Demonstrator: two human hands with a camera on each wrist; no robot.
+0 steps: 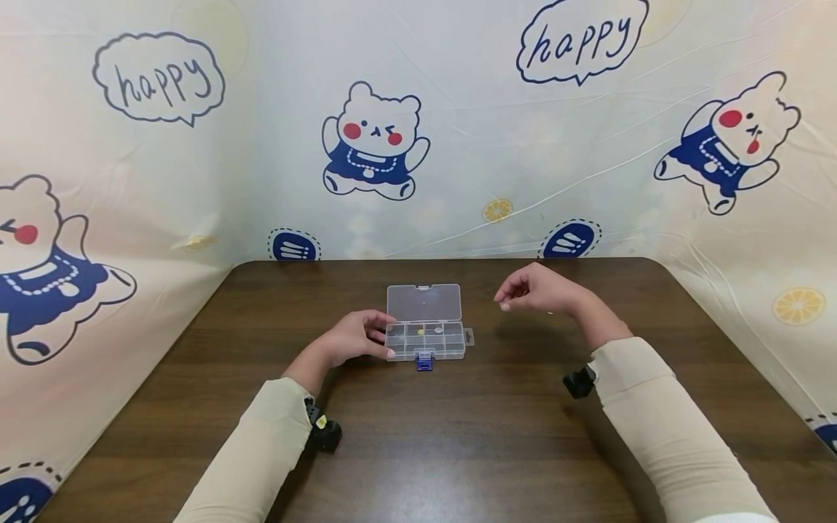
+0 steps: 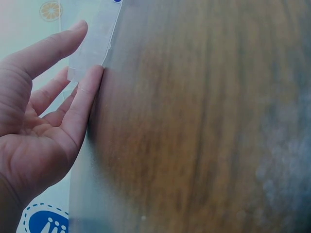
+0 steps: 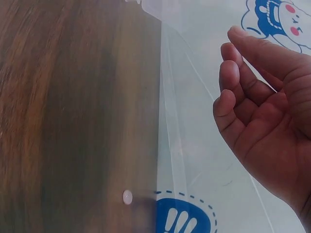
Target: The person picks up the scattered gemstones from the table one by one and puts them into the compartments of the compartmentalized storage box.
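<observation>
A clear plastic compartment box [image 1: 425,340] lies on the table with its lid [image 1: 423,302] raised and a blue latch [image 1: 425,362] at the front. Inside are a small yellow piece [image 1: 421,332] and a small whitish piece [image 1: 439,330], in separate compartments. My left hand [image 1: 356,338] holds the box's left end, thumb at the front corner, fingers toward the back. To the box's right, my right hand [image 1: 539,289] is raised with thumb and index fingertips close together; I cannot tell whether something tiny is between them. A small pale oval piece [image 3: 127,196] lies on the table near this hand.
The brown wooden table [image 1: 497,436] has rounded far corners. A printed cloth [image 1: 484,145] with bears hangs behind it and along both sides. A clear hanging tab [image 1: 468,336] juts from the box's right end.
</observation>
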